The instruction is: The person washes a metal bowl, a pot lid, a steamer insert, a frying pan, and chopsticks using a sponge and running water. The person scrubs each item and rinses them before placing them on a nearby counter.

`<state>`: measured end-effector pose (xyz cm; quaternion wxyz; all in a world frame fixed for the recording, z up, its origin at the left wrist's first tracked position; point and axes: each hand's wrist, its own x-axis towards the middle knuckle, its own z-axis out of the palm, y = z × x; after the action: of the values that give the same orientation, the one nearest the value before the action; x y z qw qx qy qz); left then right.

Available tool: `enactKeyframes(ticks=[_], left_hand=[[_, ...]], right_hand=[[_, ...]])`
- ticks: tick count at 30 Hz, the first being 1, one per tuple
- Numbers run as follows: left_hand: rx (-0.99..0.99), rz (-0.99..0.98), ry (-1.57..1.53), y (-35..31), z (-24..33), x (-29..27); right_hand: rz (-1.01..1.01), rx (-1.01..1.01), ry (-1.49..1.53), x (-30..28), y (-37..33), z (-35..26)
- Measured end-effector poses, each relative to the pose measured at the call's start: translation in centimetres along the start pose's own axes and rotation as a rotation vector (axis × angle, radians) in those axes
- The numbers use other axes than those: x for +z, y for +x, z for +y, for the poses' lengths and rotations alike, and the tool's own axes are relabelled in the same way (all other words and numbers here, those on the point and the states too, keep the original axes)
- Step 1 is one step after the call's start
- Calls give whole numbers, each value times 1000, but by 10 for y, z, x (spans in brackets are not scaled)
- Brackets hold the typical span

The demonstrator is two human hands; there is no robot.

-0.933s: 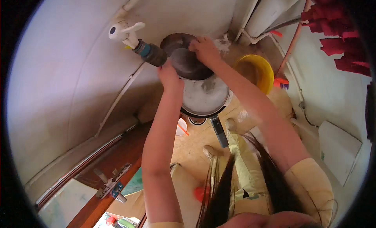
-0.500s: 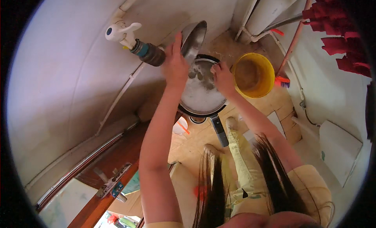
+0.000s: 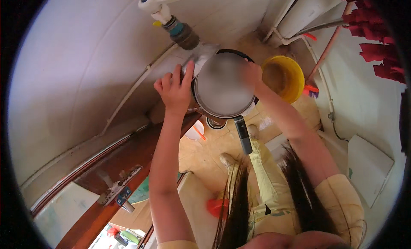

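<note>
Though blurry, pan [image 3: 222, 95] btwn L grip [image 3: 176, 91], R grip [image 3: 253, 75]

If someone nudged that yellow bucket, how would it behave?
The yellow bucket would probably hold its shape, as its smooth, plastic-looking wall seems stiff. With that round rim, it might roll if knocked over.

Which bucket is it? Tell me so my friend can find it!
Look down at the tan floor. Just right of the person's right hand is a round, open bucket. It's the bright yellow one, between the dark-handled pan and the orange brush.
</note>
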<state>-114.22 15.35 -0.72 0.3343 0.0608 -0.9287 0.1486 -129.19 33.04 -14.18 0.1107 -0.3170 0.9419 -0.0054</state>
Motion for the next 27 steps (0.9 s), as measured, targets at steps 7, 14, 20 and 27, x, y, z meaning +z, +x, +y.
enactKeyframes(ticks=[7, 14, 20, 27], left_hand=[[-139, -33, -13, -27, -8, -26], [-158, 24, -62, -41, -1, -48], [-182, 71, -45, -55, 6, -76], [-216, 148, -116, -90, 19, -110]], right_hand=[[49, 26, 206, -20, 3, 24], [363, -174, 233, -77, -47, -17], [627, -348, 16, -106, -82, -23], [779, -518, -322, -117, -101, 5]])
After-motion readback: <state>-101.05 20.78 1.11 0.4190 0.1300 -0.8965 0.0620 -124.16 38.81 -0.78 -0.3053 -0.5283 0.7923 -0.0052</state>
